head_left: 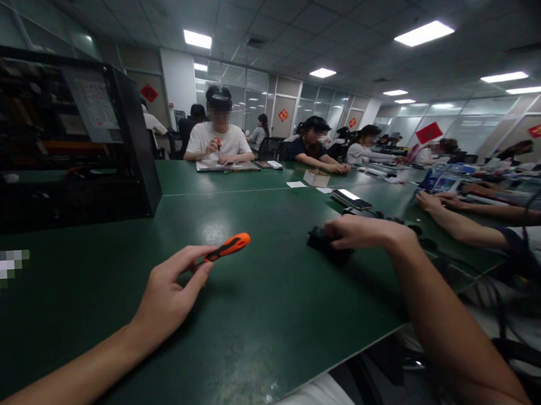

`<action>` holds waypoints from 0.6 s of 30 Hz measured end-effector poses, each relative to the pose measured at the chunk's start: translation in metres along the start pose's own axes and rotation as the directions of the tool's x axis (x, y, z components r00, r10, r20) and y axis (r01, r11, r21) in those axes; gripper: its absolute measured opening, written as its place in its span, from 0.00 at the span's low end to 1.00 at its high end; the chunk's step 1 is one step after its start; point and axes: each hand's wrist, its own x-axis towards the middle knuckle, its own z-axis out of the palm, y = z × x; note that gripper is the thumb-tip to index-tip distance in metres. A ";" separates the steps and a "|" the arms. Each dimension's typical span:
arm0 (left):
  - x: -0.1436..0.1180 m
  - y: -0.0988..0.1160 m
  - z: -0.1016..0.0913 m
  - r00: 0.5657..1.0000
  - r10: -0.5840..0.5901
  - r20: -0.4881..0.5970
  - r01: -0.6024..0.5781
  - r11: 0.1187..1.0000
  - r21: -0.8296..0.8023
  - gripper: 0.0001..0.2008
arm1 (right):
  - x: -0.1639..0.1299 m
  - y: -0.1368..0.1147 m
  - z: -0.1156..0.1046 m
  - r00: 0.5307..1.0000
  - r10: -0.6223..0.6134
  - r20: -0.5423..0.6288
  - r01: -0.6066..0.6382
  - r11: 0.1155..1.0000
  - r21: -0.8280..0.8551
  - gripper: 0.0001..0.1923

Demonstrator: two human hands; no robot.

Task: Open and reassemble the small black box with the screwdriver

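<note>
My left hand pinches an orange-and-black screwdriver handle between thumb and fingers, just above the green table. My right hand rests on a small black part lying on the table to the right, fingers curled over its top. The part's shape is mostly hidden under the hand.
An open black computer case stands at the left. A phone and a small cardboard box lie further back. A neighbour's arms reach in at the right. Several people sit along the far side of the table.
</note>
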 end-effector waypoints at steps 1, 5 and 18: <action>0.001 0.000 0.000 0.997 -0.077 -0.032 0.075 0.996 -0.041 0.14 | 0.008 -0.023 0.002 0.998 -0.061 0.014 0.061 0.998 -0.005 0.08; 0.000 -0.003 0.002 0.969 -0.226 -0.103 0.205 0.962 -0.182 0.16 | 0.028 -0.109 0.011 0.875 -0.483 0.033 0.484 0.874 -0.049 0.08; -0.001 0.001 0.002 0.999 0.037 0.014 -0.037 0.999 -0.003 0.11 | 0.057 -0.156 0.048 0.811 -0.354 -0.466 0.572 0.311 0.759 0.28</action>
